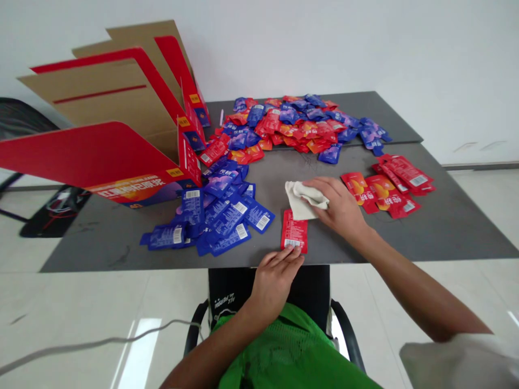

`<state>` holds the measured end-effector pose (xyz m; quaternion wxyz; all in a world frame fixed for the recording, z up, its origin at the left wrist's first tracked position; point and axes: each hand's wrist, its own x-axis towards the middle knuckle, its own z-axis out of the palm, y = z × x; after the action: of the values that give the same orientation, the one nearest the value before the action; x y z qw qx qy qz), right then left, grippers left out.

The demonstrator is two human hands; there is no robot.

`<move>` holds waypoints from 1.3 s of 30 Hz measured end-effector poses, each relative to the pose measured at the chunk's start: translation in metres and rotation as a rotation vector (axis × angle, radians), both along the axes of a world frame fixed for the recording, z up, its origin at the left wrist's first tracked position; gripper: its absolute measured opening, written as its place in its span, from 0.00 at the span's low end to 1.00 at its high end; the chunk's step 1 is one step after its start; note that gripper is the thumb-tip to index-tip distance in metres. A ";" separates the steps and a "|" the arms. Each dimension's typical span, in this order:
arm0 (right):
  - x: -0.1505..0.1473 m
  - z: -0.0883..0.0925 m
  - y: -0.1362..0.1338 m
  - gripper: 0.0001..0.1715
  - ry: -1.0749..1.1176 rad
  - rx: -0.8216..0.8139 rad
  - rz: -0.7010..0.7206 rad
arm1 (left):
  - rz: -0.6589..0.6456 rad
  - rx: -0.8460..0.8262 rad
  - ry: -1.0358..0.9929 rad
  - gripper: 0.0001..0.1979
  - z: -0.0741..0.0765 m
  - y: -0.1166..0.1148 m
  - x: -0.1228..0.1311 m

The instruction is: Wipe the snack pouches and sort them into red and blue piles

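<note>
My left hand (275, 278) lies at the table's front edge, its fingers pressing the lower end of a red sachet (294, 235). A folded white cloth (302, 200) covers the top of that sachet. My right hand (338, 208) rests on the cloth's right side, fingers over it. Beyond my right hand, a group of red sachets with orange pictures (387, 189) lies on the grey table (441, 227). A group of blue sachets (214, 221) lies to the left of my left hand.
Red-and-kraft cardboard display boxes (117, 119) stand open at the table's left, overhanging its edge. A mixed heap of red, orange and blue sachets (292, 127) spreads across the back. A green mesh cloth (292, 351) lies on my lap, and a grey cable (97, 343) crosses the floor.
</note>
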<state>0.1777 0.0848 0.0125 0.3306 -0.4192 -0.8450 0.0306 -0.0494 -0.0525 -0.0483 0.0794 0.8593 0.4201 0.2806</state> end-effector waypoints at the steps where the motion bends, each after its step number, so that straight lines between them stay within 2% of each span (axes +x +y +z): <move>1: -0.002 0.001 -0.017 0.30 -0.004 -0.033 0.064 | -0.001 0.001 -0.005 0.12 0.001 0.000 0.000; 4: -0.008 -0.007 -0.058 0.31 -0.131 -0.163 0.274 | 0.004 -0.013 -0.016 0.09 0.005 0.001 0.000; 7: -0.011 -0.022 -0.065 0.30 -0.156 -0.234 0.295 | -0.003 -0.021 -0.013 0.09 0.007 0.002 0.000; 11: -0.007 -0.037 -0.026 0.28 -0.159 -0.192 0.199 | -0.015 -0.004 -0.005 0.12 0.004 0.001 -0.001; 15: -0.003 -0.034 0.021 0.24 -0.218 -0.159 0.082 | -0.009 -0.003 -0.014 0.12 0.001 -0.002 0.000; 17: 0.001 -0.028 0.032 0.23 -0.205 -0.123 0.010 | -0.011 -0.008 -0.010 0.10 0.007 -0.001 0.001; 19: 0.007 -0.019 0.031 0.23 -0.097 -0.058 -0.082 | -0.014 -0.053 0.008 0.08 0.021 0.005 0.002; 21: 0.015 -0.011 0.017 0.23 0.072 0.021 -0.190 | 0.000 -0.125 0.035 0.09 0.041 0.017 0.005; 24: 0.028 -0.007 -0.023 0.21 0.276 0.084 -0.361 | 0.066 -0.193 0.101 0.12 0.069 0.046 0.012; 27: 0.040 -0.016 -0.069 0.22 0.386 0.030 -0.529 | 0.185 -0.210 0.215 0.18 0.082 0.079 0.024; 30: 0.047 -0.034 -0.104 0.23 0.479 -0.057 -0.640 | 0.297 -0.245 0.326 0.28 0.080 0.104 0.036; 32: 0.049 -0.046 -0.117 0.24 0.536 -0.103 -0.664 | 0.331 -0.297 0.364 0.29 0.075 0.115 0.043; 35: 0.049 -0.057 -0.124 0.24 0.595 -0.104 -0.680 | 0.321 -0.414 0.329 0.25 0.068 0.128 0.047; 39: 0.047 -0.060 -0.121 0.23 0.614 -0.078 -0.687 | 0.249 -0.495 0.237 0.23 0.061 0.142 0.046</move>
<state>0.2249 -0.0362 -0.0475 0.5405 -0.6587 -0.5183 0.0738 -0.0037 0.0896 0.0127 0.2020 0.7825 0.5842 0.0751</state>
